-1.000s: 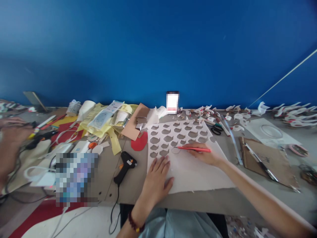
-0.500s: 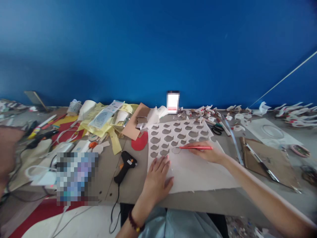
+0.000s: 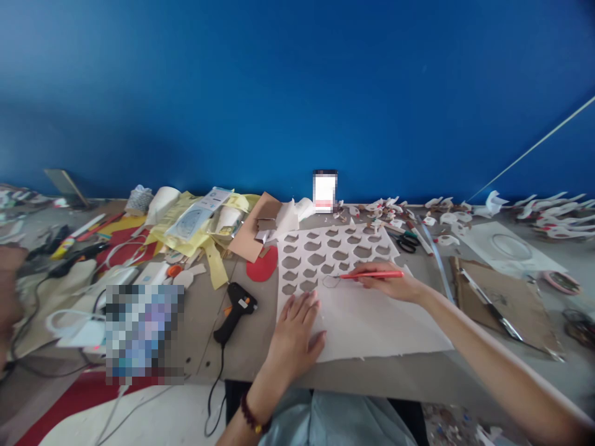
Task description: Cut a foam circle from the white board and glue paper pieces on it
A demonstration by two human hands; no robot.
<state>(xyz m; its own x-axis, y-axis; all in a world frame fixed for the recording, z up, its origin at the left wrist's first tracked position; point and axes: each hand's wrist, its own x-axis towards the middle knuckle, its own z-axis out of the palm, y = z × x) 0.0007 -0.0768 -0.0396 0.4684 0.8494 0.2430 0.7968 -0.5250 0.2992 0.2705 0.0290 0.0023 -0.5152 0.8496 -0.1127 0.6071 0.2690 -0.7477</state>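
A white paper sheet point(image 3: 372, 328) lies on the table, its far part full of several fish-shaped cut-outs. My left hand point(image 3: 300, 328) rests flat on the sheet's left side, fingers spread, just below the lowest holes. In my right hand point(image 3: 383, 282) is a slim red pen point(image 3: 372, 274), held nearly level with its tip pointing left. That tip meets the paper at a small dark outline point(image 3: 331, 282), close to the row of cut-outs. The outline resembles the neighbouring holes in size.
Left of the sheet lie a black glue gun point(image 3: 235, 313) with its cord and a red disc point(image 3: 262, 264). Black scissors point(image 3: 406, 242), a cardboard piece point(image 3: 511, 310) and white cut pieces point(image 3: 564, 214) are to the right. A phone point(image 3: 325, 192) stands against the blue wall.
My right hand and the pen have shifted slightly right, and the pen tip sits at the outline's right end. The left hand stays in place.
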